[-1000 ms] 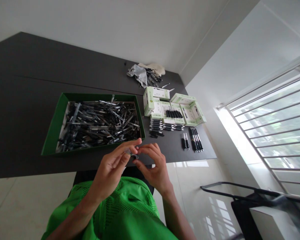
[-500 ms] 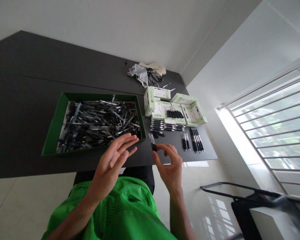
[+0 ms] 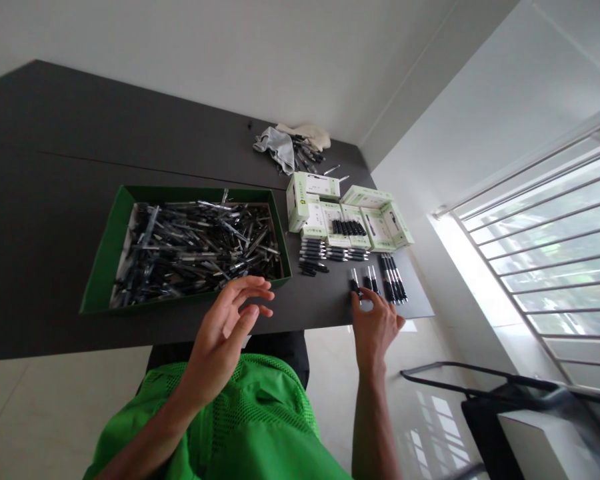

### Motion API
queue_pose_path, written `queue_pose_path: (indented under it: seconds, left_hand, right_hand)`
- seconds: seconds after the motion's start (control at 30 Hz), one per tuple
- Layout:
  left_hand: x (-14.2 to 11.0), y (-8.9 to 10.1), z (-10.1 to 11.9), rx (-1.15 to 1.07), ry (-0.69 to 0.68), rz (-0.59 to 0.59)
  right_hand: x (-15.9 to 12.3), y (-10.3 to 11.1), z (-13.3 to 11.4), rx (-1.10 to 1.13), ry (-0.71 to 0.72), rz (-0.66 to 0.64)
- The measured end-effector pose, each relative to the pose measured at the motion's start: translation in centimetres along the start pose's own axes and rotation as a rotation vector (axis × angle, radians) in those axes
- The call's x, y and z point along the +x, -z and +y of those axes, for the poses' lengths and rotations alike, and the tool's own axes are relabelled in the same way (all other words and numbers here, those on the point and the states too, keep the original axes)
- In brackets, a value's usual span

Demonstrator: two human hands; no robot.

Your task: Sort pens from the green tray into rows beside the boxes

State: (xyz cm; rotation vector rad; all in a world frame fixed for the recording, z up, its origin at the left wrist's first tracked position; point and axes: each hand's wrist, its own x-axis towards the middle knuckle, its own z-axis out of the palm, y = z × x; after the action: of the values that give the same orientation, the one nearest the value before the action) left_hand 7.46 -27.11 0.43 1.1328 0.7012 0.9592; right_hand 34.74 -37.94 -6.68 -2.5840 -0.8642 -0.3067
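My right hand (image 3: 375,325) reaches to the near right part of the dark table (image 3: 55,167) and pinches a black pen (image 3: 354,281), holding it down beside a short row of black pens (image 3: 386,279). My left hand (image 3: 227,325) hovers open with fingers spread, empty, just in front of the green tray (image 3: 103,267) heaped with several loose pens and pen parts.
Several open white-and-green pen boxes (image 3: 347,212) stand behind the row, with small stacks of pens (image 3: 314,257) in front of them. Grey and cream gloves (image 3: 285,142) with loose pens lie at the back. A black frame (image 3: 480,390) stands on the floor at right.
Both hands were joined on a pen before my chest. The left hand let go and opened; the right hand carried the pen rightward and down to the table beside the row.
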Motion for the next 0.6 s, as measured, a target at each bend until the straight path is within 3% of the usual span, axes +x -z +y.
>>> queue_pose_path:
  seconds: [0.6]
  left_hand:
    - [0.2,0.0,-0.1,0.034,-0.017,-0.008]
  right_hand:
    - [1.7,-0.9,0.6,0.019,-0.041,0.066]
